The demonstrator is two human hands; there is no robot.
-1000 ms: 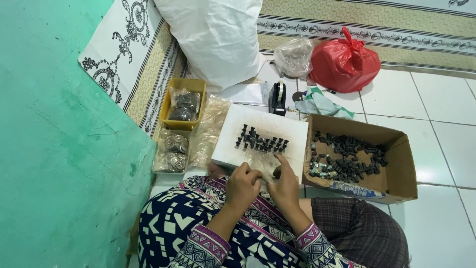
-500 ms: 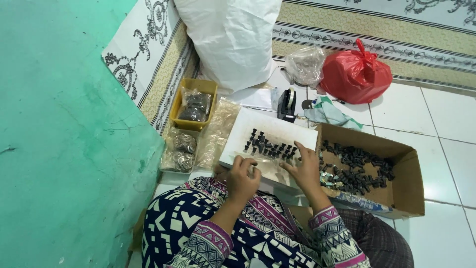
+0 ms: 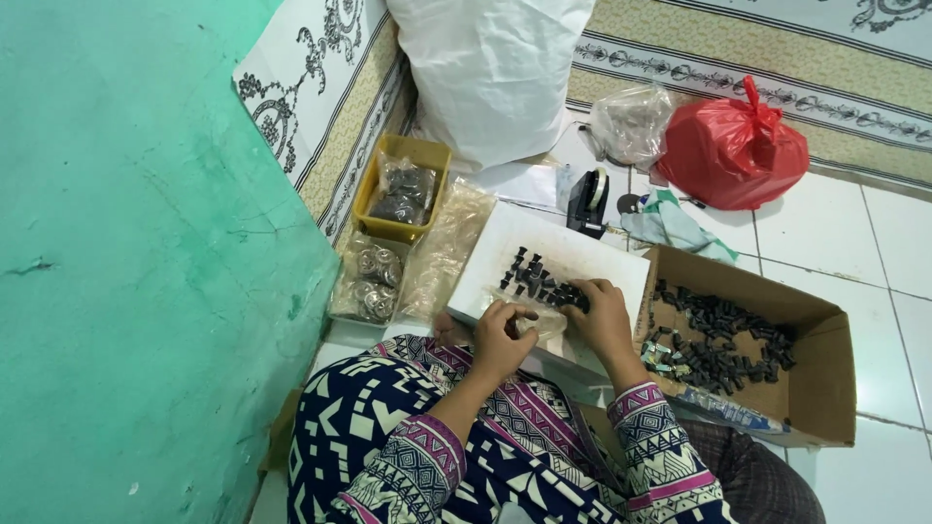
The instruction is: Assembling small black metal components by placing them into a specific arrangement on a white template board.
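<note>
While left hand (image 3: 501, 340) pinches a clear bag (image 3: 540, 322), right hand (image 3: 601, 315) touches dark parts (image 3: 544, 283).

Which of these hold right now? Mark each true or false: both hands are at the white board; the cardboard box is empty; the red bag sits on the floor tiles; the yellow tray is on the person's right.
1. Both the left hand and right hand are at the white board: true.
2. The cardboard box is empty: false, it holds many small dark parts.
3. The red bag sits on the floor tiles: true.
4. The yellow tray is on the person's right: false, it is on their left.
</note>
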